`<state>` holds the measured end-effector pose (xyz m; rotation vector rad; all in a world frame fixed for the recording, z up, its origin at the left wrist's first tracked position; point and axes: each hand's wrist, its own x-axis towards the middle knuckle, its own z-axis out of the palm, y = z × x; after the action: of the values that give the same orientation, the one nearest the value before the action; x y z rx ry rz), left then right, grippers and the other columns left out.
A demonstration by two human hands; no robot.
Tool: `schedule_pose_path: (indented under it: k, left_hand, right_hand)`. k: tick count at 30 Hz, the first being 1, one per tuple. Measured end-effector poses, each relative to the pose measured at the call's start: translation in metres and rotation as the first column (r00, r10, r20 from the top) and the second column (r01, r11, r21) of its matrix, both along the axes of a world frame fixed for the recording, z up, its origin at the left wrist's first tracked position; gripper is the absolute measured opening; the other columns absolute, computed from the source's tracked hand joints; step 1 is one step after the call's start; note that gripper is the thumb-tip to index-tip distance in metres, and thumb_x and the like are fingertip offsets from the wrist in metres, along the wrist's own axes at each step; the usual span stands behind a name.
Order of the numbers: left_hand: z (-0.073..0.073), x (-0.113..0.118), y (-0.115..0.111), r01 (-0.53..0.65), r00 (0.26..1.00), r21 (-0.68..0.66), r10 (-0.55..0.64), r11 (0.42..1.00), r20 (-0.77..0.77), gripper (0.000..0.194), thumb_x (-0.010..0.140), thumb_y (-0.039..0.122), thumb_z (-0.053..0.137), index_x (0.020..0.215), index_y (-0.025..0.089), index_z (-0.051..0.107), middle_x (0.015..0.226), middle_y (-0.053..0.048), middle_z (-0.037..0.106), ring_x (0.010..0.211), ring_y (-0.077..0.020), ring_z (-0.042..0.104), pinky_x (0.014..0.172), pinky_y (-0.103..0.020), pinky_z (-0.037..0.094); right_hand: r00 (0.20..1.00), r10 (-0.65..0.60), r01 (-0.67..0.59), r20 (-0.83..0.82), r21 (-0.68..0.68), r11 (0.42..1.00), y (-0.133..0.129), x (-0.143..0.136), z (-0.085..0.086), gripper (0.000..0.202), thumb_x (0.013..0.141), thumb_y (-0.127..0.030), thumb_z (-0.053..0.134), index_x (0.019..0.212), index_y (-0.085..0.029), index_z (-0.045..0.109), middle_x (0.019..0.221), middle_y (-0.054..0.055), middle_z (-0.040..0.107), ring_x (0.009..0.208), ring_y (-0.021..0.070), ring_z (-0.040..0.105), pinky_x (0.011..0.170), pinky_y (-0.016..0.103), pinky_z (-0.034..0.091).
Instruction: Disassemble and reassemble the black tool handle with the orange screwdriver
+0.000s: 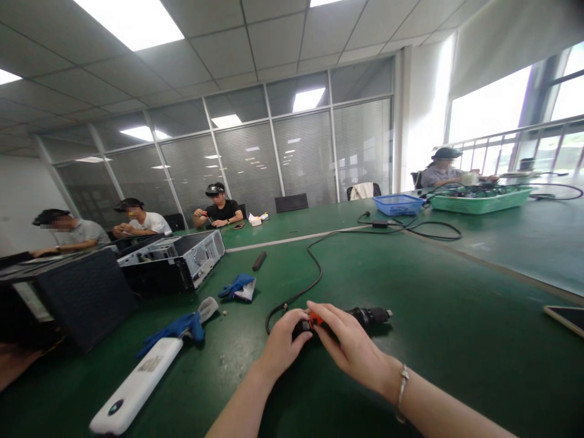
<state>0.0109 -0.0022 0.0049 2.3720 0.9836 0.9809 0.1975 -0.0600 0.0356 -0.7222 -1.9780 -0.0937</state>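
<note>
A black and orange power drill lies on its side on the green table, with its dark nose pointing right. My left hand pinches the black part at its left end between thumb and fingers. My right hand is curled over the orange middle, its fingertips close to my left fingers. Both hands cover much of the tool, so its full shape is hidden. A black cable runs across the table just behind my hands.
Left lie a white power bank, a blue glove and another glove. Computer cases stand farther left. A blue basket and green tray are at the back right. A phone lies right. Several people sit around.
</note>
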Motion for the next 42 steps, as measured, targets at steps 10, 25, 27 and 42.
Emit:
schedule_pose_path:
  k: [10, 25, 27, 42]
  left_hand:
    - [0.000, 0.000, -0.004, 0.055, 0.998, 0.001, -0.055, 0.998, -0.023, 0.027, 0.079, 0.016, 0.066, 0.105, 0.021, 0.063, 0.116, -0.006, 0.064, 0.108, -0.0218, 0.059, 0.098, -0.035, 0.043]
    - [-0.005, 0.002, -0.005, 0.015, 0.995, 0.045, -0.011, 0.999, -0.104, 0.031, 0.077, 0.020, 0.070, 0.108, 0.022, 0.065, 0.121, -0.007, 0.064, 0.110, -0.0235, 0.061, 0.101, -0.038, 0.044]
    - [-0.004, 0.002, -0.006, 0.009, 0.994, 0.040, -0.004, 0.999, -0.113, 0.031, 0.077, 0.021, 0.070, 0.107, 0.022, 0.065, 0.121, -0.007, 0.064, 0.110, -0.0235, 0.061, 0.101, -0.038, 0.044]
    - [-0.003, 0.003, -0.005, 0.003, 0.998, 0.017, -0.002, 1.000, -0.069, 0.027, 0.076, 0.021, 0.073, 0.103, 0.021, 0.067, 0.118, -0.006, 0.066, 0.108, -0.0217, 0.063, 0.099, -0.031, 0.044]
  right_hand:
    - [0.883, -0.133, 0.078, -0.451, -0.140, 0.987, 0.020, 0.013, -0.010, 0.052, 0.090, -0.023, 0.053, 0.140, -0.023, 0.035, 0.105, 0.008, 0.064, 0.091, 0.0179, 0.066, 0.087, 0.038, 0.055]
    - [0.811, -0.202, 0.034, -0.548, -0.301, 0.953, 0.028, 0.019, -0.006, 0.058, 0.089, -0.033, 0.054, 0.142, -0.021, 0.032, 0.100, 0.007, 0.065, 0.091, 0.0194, 0.066, 0.086, 0.039, 0.055]
    - [0.816, -0.209, 0.028, -0.539, -0.324, 0.946, 0.029, 0.019, -0.007, 0.058, 0.089, -0.033, 0.054, 0.142, -0.021, 0.033, 0.101, 0.007, 0.065, 0.091, 0.0201, 0.066, 0.087, 0.040, 0.054]
    - [0.958, -0.228, 0.170, -0.171, -0.299, 0.939, 0.032, -0.003, 0.011, 0.052, 0.088, -0.025, 0.049, 0.138, -0.025, 0.035, 0.096, 0.006, 0.064, 0.079, 0.0189, 0.062, 0.074, 0.033, 0.051]
